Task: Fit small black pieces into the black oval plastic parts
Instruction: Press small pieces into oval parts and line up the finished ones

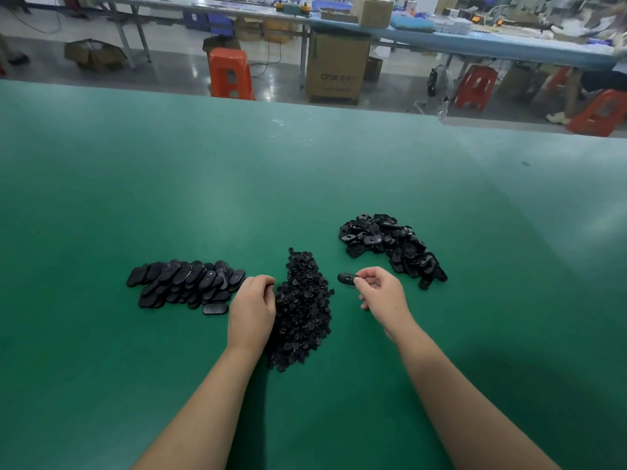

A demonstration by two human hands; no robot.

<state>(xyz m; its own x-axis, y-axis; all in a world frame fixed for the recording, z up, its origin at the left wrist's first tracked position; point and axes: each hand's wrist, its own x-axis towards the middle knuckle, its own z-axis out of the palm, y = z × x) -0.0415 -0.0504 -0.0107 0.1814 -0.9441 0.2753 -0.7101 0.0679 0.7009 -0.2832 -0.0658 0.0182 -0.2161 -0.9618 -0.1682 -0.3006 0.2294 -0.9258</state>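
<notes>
A heap of small black pieces lies in the middle of the green table. My left hand rests at the heap's left edge with its fingers curled down into the pieces; what the fingertips hold is hidden. My right hand pinches one black oval part by its right end, just right of the heap and above the table. A loose pile of oval parts lies behind my right hand. A row of stacked oval parts lies left of my left hand.
The green table stretches far ahead and to both sides of the piles. Beyond its far edge stand orange stools, a cardboard box and a long blue workbench.
</notes>
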